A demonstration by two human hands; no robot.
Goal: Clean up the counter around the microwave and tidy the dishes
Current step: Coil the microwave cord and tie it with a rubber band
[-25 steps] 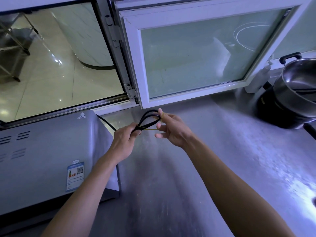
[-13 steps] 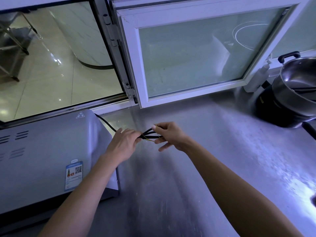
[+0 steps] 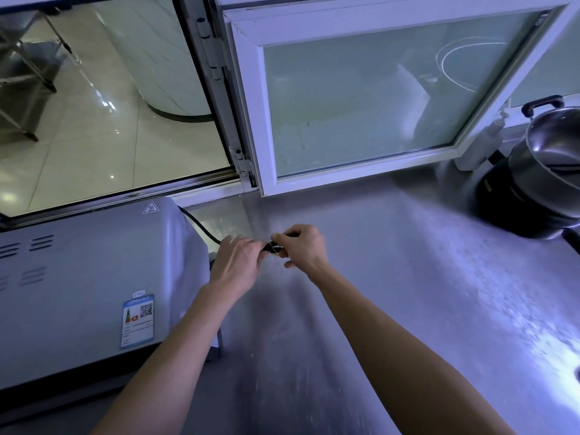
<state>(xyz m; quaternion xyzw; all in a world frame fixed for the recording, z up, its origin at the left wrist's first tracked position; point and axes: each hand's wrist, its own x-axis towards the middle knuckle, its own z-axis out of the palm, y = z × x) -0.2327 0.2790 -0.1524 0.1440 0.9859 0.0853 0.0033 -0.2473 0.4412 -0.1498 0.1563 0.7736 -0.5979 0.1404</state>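
Head view: a folded black power cord (image 3: 272, 247) is pinched between the left hand (image 3: 237, 265) and right hand (image 3: 303, 246), just right of the microwave (image 3: 84, 277) above the counter (image 3: 392, 277), and the bundle could spring loose if either pinch is eased.

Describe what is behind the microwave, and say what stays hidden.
A black power cord comes from behind the microwave toward the left hand and right hand, which grip its bundled part. Where it joins the microwave is hidden by the casing.
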